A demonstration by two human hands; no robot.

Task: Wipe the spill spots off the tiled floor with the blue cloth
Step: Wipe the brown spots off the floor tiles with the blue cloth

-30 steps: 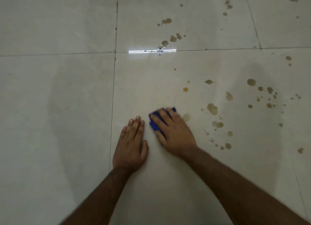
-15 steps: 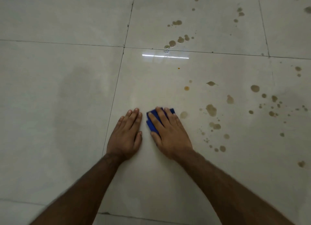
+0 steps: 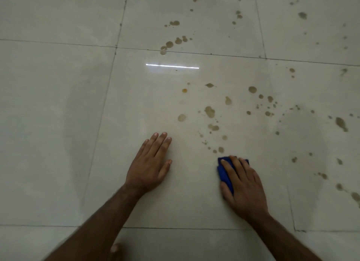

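Blue cloth (image 3: 224, 173), bunched and mostly hidden, lies on the tiled floor (image 3: 58, 124) under the right hand (image 3: 243, 184), whose straight fingers press it flat. Brown spill spots (image 3: 210, 111) lie just beyond. The left hand (image 3: 150, 163) rests flat, holding nothing.

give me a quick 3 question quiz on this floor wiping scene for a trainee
1. True or false: the left hand holds the blue cloth.
2. The brown spill spots nearest the cloth lie: A) just beyond the right hand's fingertips B) under the left palm C) behind the wrists.
3. Fill in: the left hand rests flat on the ____ floor.

Key
1. False; the right hand presses on it.
2. A
3. tiled
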